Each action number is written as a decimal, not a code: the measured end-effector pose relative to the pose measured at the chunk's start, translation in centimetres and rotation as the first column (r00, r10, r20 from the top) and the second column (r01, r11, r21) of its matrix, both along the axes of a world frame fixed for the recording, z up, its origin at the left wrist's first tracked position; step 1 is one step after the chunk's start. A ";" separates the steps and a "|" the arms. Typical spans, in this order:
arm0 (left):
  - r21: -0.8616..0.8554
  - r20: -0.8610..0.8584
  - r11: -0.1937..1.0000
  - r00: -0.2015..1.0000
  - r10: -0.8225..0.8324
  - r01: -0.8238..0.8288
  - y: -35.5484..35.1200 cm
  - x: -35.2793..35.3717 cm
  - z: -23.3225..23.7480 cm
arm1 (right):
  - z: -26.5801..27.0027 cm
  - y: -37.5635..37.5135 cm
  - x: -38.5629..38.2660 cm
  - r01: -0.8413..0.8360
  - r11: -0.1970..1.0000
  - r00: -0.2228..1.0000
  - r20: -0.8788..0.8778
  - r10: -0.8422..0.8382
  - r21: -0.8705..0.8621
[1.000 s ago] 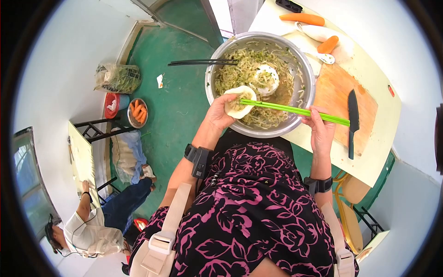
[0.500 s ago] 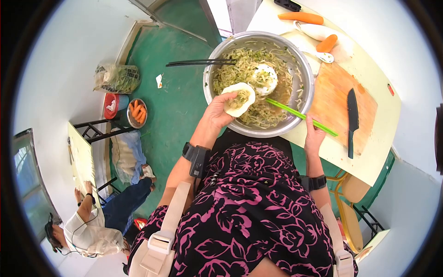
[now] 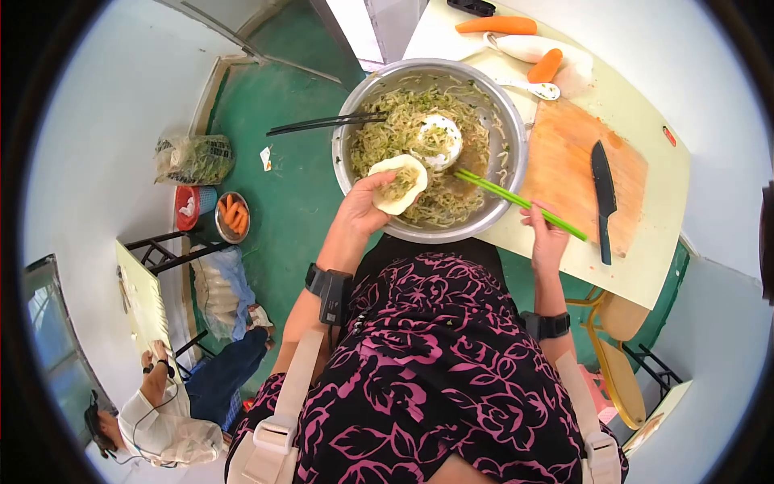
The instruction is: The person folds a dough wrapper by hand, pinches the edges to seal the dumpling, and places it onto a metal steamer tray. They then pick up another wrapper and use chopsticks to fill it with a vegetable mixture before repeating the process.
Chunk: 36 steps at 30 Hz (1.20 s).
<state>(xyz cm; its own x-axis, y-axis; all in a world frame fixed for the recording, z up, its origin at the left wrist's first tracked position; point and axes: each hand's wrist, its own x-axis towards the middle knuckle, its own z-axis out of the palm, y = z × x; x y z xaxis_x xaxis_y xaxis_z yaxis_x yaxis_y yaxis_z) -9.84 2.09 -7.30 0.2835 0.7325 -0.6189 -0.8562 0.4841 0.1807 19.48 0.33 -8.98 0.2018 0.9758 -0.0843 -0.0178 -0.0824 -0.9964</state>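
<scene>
Your left fingers [image 3: 377, 181] cup the dough wrapper [image 3: 417, 190], right fingers [image 3: 538, 216] grip green chopsticks [image 3: 500, 192]: centre the filling [image 3: 398, 187], leave the rim clean

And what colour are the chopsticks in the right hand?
The chopsticks in the right hand are bright green, seen best in the head view.
</scene>
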 end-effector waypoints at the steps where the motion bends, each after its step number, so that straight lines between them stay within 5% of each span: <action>1: -0.006 0.000 1.000 1.000 0.007 -0.007 0.0 -0.1 -0.1 | 0.5 0.0 0.5 0.058 0.998 0.998 0.007 -0.058 -0.008; 7: -0.037 -0.019 0.999 1.000 0.008 -0.009 0.1 0.4 0.1 | -2.2 3.1 -1.5 0.238 0.971 0.971 0.025 -0.238 0.014; 13: 0.003 -0.001 1.000 1.000 -0.002 0.002 0.4 0.8 1.1 | -4.1 6.3 -2.2 0.080 0.981 0.978 -0.179 -0.112 -0.176; 16: 0.003 0.005 1.000 1.000 0.017 -0.017 0.8 1.1 1.5 | -3.4 5.9 -2.6 0.063 0.995 0.943 -0.323 -0.084 -0.074; 23: 0.012 0.026 1.000 0.999 0.025 -0.025 1.1 1.4 1.8 | -4.0 1.1 -0.1 -0.212 0.911 0.953 -0.282 0.112 -0.353; 26: 0.019 0.058 1.000 0.998 0.013 -0.014 1.4 1.6 1.6 | -3.0 -0.1 0.3 -0.177 0.924 0.962 -0.260 0.089 -0.340; 29: 0.014 0.063 1.000 0.998 -0.009 0.009 1.5 1.9 1.2 | -1.7 1.9 0.3 -0.024 0.969 0.903 -0.421 -0.085 -0.246; 32: -0.017 0.025 0.999 0.999 -0.027 0.028 1.6 2.2 1.3 | -0.9 6.4 0.1 0.233 0.941 0.861 -0.398 -0.316 -0.245; 36: -0.049 -0.014 0.998 0.999 -0.028 0.028 1.6 2.5 1.6 | -0.7 15.0 1.2 0.186 0.979 0.954 -0.225 -0.199 -0.078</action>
